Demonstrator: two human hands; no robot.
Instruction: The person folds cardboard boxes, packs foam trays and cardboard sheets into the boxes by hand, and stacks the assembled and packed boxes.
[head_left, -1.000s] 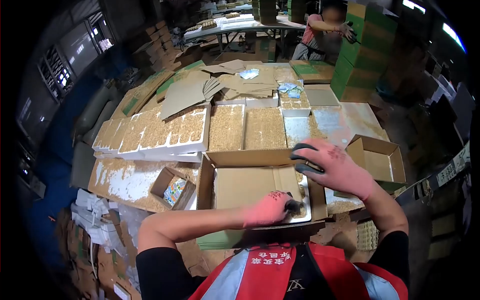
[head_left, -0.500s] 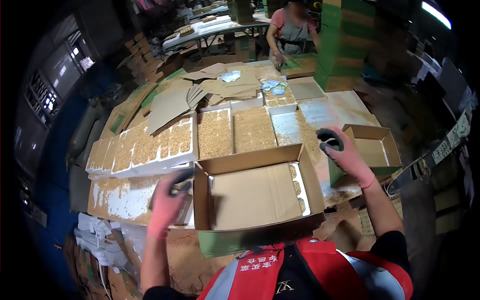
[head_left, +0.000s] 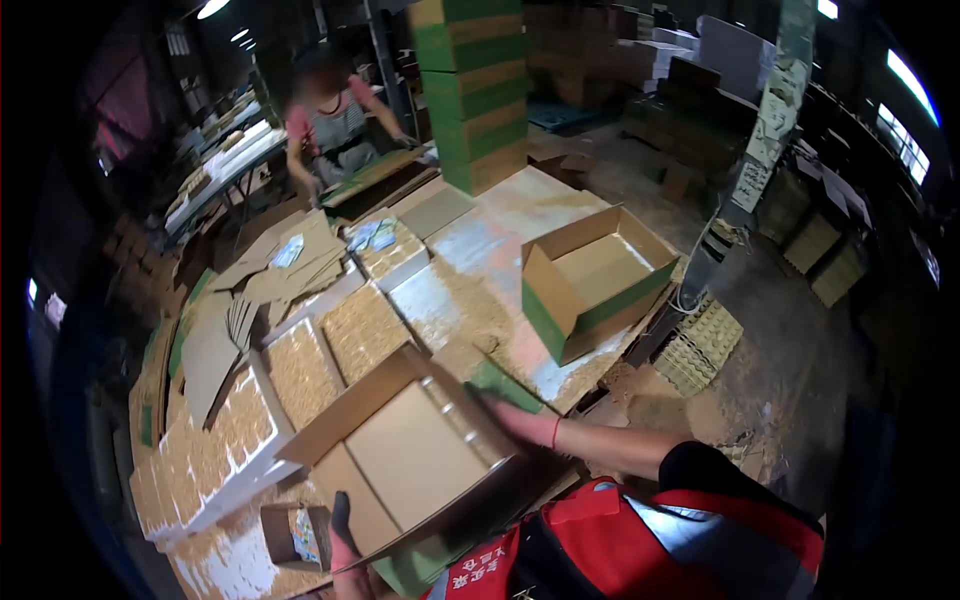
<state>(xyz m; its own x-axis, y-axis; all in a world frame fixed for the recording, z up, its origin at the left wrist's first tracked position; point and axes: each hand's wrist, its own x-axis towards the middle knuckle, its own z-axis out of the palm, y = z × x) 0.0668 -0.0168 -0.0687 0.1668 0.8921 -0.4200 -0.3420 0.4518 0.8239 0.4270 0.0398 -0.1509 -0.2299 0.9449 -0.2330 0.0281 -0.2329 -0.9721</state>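
Carton (head_left: 350, 407): head view; lidless, at table's near edge, right before the wearer's vest, between both hands; whether lifted clear of the table, cannot tell.
Cardboard sheet (head_left: 405, 455): flat inside carton, probably as a cover for the white tray (head_left: 465, 420) whose edge shows along the right end.
Left hand (head_left: 342, 540): pink glove, dark thumb over carton's left end wall, pinching it narrow; other fingers hidden.
Right hand (head_left: 515, 415): pink glove at carton's opposite end; blurred, finger spread cannot be told.
Grip reason: one hand per end, likely to share the weight and keep the contents level.
Small box (head_left: 270, 540): just beside left hand, packets (head_left: 303, 535) inside; seemingly kept within easy reach.
Second carton (head_left: 545, 310): lidless, on table beyond right hand, nothing touching it.
Filled trays (head_left: 300, 375): tan granular surface, side by side past carton, likely rowed to save space.
Box stack (head_left: 480, 110): green-and-tan, far side of table.
Co-worker (head_left: 345, 130): pink sleeves, arms over a box by the stack.
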